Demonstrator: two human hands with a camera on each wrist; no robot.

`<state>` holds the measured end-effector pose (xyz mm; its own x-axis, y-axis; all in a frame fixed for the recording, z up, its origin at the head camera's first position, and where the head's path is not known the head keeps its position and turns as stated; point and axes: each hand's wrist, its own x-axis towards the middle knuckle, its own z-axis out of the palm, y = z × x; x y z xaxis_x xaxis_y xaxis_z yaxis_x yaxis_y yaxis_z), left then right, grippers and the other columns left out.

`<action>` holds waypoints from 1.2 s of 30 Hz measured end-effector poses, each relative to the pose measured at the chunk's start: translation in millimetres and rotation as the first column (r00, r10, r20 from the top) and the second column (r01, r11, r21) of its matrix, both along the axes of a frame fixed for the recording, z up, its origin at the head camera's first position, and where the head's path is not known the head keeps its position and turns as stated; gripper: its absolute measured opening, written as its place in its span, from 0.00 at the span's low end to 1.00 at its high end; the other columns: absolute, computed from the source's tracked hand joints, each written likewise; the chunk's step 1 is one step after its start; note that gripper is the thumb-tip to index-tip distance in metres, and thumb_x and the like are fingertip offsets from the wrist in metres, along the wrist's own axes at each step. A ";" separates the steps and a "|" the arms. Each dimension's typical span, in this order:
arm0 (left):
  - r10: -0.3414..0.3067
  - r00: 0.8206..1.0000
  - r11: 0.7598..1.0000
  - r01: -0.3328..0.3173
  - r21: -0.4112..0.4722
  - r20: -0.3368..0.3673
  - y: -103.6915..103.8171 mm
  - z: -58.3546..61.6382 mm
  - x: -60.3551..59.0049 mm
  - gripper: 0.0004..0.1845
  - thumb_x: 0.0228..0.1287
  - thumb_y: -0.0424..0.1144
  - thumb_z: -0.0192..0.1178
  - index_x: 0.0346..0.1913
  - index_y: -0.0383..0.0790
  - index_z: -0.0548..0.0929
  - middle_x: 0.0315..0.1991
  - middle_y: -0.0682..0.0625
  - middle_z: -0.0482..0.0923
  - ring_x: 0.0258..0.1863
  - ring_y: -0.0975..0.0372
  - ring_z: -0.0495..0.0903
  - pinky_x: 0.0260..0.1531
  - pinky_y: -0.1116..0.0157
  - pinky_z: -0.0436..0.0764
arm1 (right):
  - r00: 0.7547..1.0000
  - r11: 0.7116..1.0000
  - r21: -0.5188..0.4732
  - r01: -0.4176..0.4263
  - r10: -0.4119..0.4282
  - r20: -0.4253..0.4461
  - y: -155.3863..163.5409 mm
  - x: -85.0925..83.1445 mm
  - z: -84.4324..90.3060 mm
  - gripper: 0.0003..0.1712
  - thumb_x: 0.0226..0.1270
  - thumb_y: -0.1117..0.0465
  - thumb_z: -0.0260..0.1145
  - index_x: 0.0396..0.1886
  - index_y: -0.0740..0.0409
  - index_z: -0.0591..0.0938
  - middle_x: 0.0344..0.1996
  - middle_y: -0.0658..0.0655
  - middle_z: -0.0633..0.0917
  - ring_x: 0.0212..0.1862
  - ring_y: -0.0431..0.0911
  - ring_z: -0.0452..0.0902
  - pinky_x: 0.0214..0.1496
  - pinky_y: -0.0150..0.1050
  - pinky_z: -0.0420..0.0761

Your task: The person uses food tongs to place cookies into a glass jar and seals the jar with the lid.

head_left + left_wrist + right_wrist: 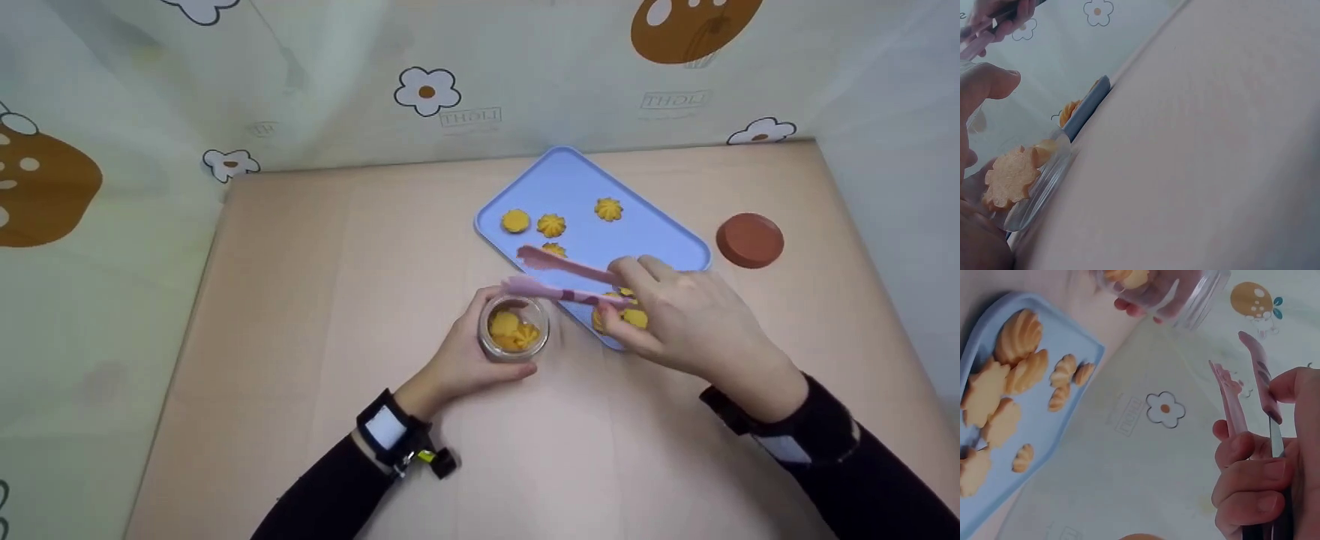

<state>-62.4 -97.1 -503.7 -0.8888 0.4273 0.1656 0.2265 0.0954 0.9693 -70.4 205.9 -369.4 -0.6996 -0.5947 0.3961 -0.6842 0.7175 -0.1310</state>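
My left hand [469, 349] grips a clear jar [545, 330] round its side, thumb at the front, on the table. Several yellow cookies [506, 324] lie inside it; one flat, scalloped cookie [1012, 179] shows through the wall in the left wrist view. Pink tongs [570, 268] are in my right hand [690, 319], held between thumb and fingers. Their tips stand apart with nothing between them, above the jar's far rim and the tray's near edge. In the right wrist view the tongs' two pink arms [1234, 405] spread apart too.
A blue tray [645, 225] lies behind and right of the jar. Several fluted cookies [608, 209] are spread over it, some near its front corner under my right hand. To the tray's right sits a round reddish-brown lid [750, 240]. A patterned curtain [330, 90] hangs behind the table.
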 end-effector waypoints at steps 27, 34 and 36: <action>-0.005 1.000 1.000 0.005 0.008 0.023 0.7 2.6 0.0 0.52 0.49 0.39 0.89 0.76 0.46 0.68 0.68 0.50 0.80 0.70 0.55 0.77 0.77 0.52 0.69 | 0.865 0.949 0.192 0.252 -0.309 0.396 10.8 -54.8 -57.9 0.29 0.77 0.45 0.64 0.57 0.68 0.80 0.34 0.64 0.83 0.29 0.55 0.77 0.29 0.51 0.78; -0.005 1.000 1.000 0.004 0.010 0.028 0.6 2.5 0.1 0.52 0.49 0.40 0.89 0.76 0.45 0.69 0.68 0.48 0.81 0.70 0.53 0.77 0.77 0.50 0.69 | 0.879 0.940 0.243 0.242 -0.318 0.355 2.7 -52.3 -58.6 0.28 0.77 0.45 0.65 0.56 0.67 0.79 0.33 0.64 0.79 0.27 0.56 0.74 0.27 0.52 0.78; -0.005 1.000 1.000 0.005 0.012 0.029 0.4 2.7 0.0 0.52 0.49 0.39 0.89 0.76 0.44 0.69 0.68 0.48 0.81 0.70 0.53 0.77 0.77 0.50 0.69 | 0.879 0.940 0.240 0.241 -0.316 0.358 1.3 -51.8 -57.8 0.28 0.77 0.45 0.65 0.56 0.67 0.80 0.33 0.64 0.80 0.27 0.56 0.74 0.27 0.52 0.78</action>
<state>-62.4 -96.6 -501.0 -0.8912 0.4299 0.1450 0.1987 0.0824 0.9766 -122.1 207.2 -427.2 -0.9212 -0.3874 -0.0351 -0.3743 0.9074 -0.1909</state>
